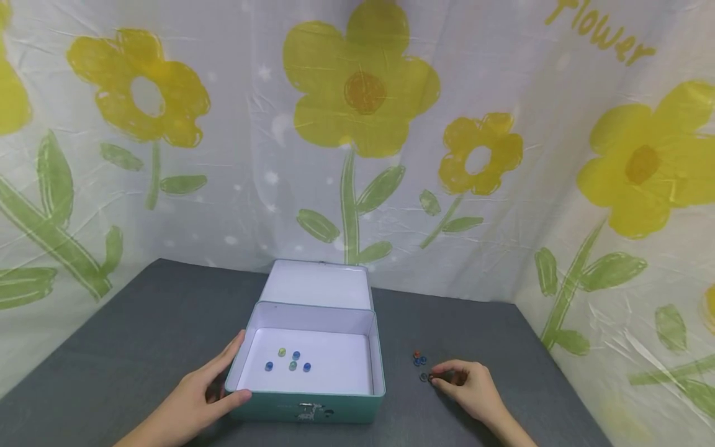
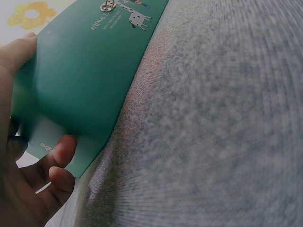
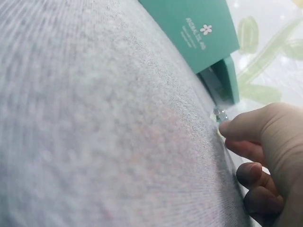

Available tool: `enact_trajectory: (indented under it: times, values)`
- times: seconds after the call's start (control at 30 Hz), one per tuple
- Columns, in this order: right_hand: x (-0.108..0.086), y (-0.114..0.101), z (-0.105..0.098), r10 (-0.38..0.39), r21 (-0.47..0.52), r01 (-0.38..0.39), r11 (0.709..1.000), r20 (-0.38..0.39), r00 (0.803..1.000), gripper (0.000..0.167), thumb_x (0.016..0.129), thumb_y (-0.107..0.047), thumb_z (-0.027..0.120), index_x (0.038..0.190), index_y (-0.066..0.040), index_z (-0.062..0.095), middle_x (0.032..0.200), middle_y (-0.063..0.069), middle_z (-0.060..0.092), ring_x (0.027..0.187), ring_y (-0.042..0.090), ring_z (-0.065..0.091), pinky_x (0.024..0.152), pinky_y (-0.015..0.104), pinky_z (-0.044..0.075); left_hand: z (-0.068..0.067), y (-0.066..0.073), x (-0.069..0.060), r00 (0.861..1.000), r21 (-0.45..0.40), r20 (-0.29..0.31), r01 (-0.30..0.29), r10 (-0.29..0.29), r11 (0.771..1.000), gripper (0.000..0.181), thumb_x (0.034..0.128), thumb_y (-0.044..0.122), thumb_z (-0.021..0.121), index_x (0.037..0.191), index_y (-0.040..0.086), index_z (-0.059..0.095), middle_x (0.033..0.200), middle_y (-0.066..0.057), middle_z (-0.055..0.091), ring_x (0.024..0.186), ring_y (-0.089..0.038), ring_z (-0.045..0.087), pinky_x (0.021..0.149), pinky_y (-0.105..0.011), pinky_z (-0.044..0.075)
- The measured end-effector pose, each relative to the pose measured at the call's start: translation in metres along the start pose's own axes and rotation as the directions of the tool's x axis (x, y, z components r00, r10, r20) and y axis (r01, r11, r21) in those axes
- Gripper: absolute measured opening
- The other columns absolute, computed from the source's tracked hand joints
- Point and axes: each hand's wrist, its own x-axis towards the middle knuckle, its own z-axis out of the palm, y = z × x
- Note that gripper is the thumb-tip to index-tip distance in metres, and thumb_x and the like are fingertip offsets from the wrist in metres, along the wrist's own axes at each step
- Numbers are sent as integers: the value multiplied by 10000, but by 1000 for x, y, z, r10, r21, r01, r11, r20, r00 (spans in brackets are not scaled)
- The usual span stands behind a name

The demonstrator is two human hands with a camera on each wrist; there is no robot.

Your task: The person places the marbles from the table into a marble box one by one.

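Observation:
A green tin box [image 1: 304, 406] with a white inside and a giraffe on its front stands with its lid [image 1: 318, 282] laid back. Several small glass marbles [image 1: 296, 356], blue and green, lie on its floor. My left hand [image 1: 195, 397] grips the box's near left corner, thumb at the front rim and fingers along the side. To the right of the box, my right hand [image 1: 472, 388] pinches a small dark marble [image 1: 431, 377] between thumb and index fingertips. A clear marble [image 1: 422, 377] lies beside those fingertips; in the right wrist view, a glass marble [image 3: 220, 114] shows by the thumb.
Just beyond the right fingertips, a few orange and blue marbles [image 1: 419, 359] sit close together on the dark grey tabletop [image 1: 458, 323]. A flower-printed curtain [image 1: 251, 155] hangs behind the table and along its sides.

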Motion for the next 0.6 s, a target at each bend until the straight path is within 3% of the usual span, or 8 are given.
enact_trajectory:
  times: [0.23, 0.37, 0.6]
  values:
    - [1, 1, 1, 22, -13, -22, 1000, -9, 1000, 118, 872, -137, 875, 980, -168, 837, 644, -53, 670, 472, 27, 424, 456, 209, 353, 0, 1, 0, 998, 26, -33, -44, 45, 999, 926, 965, 322, 802, 1707, 231, 257, 1667, -205, 381, 650, -23, 420, 596, -232, 418]
    - [2, 0, 0, 51, 6, -51, 999, -16, 999, 110, 880, -147, 870, 985, -157, 839, 723, -43, 727, 480, 43, 446, 462, 219, 366, 1, 1, -1, 998, 22, -35, -42, 43, 999, 928, 960, 324, 809, 1705, 229, 265, 1674, -200, 370, 649, -20, 417, 595, -230, 417]
    - [7, -9, -5, 79, 39, -77, 996, -56, 995, 110, 892, -164, 866, 998, -149, 843, 708, 0, 746, 476, 47, 422, 456, 211, 311, 1, -1, -1, 998, 22, -32, -44, 45, 999, 927, 961, 320, 808, 1705, 222, 264, 1685, -199, 354, 659, -21, 422, 600, -229, 418]
